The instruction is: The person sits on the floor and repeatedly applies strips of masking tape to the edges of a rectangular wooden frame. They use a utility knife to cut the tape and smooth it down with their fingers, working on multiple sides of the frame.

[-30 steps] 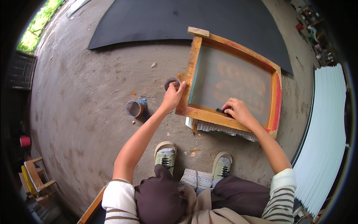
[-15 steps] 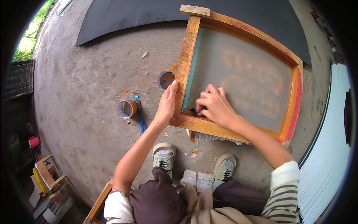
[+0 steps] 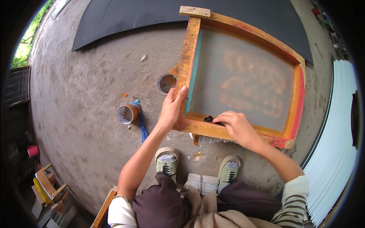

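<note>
A wooden screen printing frame (image 3: 186, 64) with a stretched translucent mesh (image 3: 213, 68) stands in front of me, orange shapes showing faintly through the mesh. My left hand (image 3: 171, 110) grips the near end of its left side, thumb on top of the wood; the other fingers are partly hidden. Inside the near left corner, a small black crumpled cloth (image 3: 208, 119) lies against the near rail. My right hand (image 3: 240, 129) pinches its right end between thumb and fingers. A teal strip (image 3: 195, 72) runs along the inner left edge.
Two rolls of brown tape, one (image 3: 126, 114) beside a blue-handled tool (image 3: 143, 127) and another (image 3: 166, 83) by the frame, are on the concrete floor. A black sheet (image 3: 129, 19) lies beyond. White stacked sheets (image 3: 334, 152) stand right; wooden pieces (image 3: 49, 182) are lower left.
My right hand has moved right along the near rail, and more of the black cloth shows. My left hand keeps its hold on the frame. The whole view has shifted slightly.
</note>
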### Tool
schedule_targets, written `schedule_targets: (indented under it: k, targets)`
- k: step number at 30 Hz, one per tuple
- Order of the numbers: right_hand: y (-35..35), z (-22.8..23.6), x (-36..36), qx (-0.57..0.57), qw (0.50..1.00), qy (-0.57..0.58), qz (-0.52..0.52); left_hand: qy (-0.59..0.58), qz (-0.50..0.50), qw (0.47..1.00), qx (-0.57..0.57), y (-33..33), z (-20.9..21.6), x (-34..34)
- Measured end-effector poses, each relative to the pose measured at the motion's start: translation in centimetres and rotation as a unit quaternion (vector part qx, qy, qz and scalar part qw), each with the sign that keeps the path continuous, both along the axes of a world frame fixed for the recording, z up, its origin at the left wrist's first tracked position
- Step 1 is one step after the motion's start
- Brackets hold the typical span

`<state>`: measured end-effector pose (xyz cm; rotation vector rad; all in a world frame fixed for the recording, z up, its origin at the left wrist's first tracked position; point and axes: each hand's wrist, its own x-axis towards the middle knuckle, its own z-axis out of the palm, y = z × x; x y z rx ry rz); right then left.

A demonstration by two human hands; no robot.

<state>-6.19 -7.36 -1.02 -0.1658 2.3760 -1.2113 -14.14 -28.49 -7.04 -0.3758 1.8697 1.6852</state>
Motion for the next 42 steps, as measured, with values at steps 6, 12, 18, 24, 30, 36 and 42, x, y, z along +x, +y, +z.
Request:
schedule_targets:
  k: [6, 12, 18, 24, 30, 36, 42]
  targets:
    - [-7.4, -0.2, -0.5, -0.031, 0.983, 0.128, -0.129, 0.028, -0.034, 0.999, -0.022, 0.3, -0.4, -0.3]
    - [-5.6, -0.1, 1.0, -0.036, 0.980, 0.144, -0.131, 0.029, -0.012, 0.999, -0.011, 0.0, -0.7, 0.1]
    - [2.6, 0.2, 5.3, 0.104, 0.975, 0.131, -0.143, 0.053, -0.003, 0.998, -0.032, 0.3, 0.4, 0.4]
    - [-4.8, -1.6, 2.2, 0.117, 0.958, 0.230, -0.122, 0.053, -0.010, 0.997, -0.050, 1.2, 1.1, 0.3]
    - [-4.9, -2.6, 2.6, 0.193, 0.927, 0.315, -0.067, 0.062, -0.019, 0.995, -0.080, 1.4, 1.1, 0.1]
    - [5.3, -0.1, 8.0, 0.269, 0.927, 0.253, -0.070, 0.058, -0.013, 0.995, -0.078, 0.6, 1.1, 0.5]
    - [7.9, 0.1, 9.8, 0.400, 0.882, 0.233, -0.091, 0.051, -0.023, 0.996, -0.072, 0.5, 0.6, 0.4]
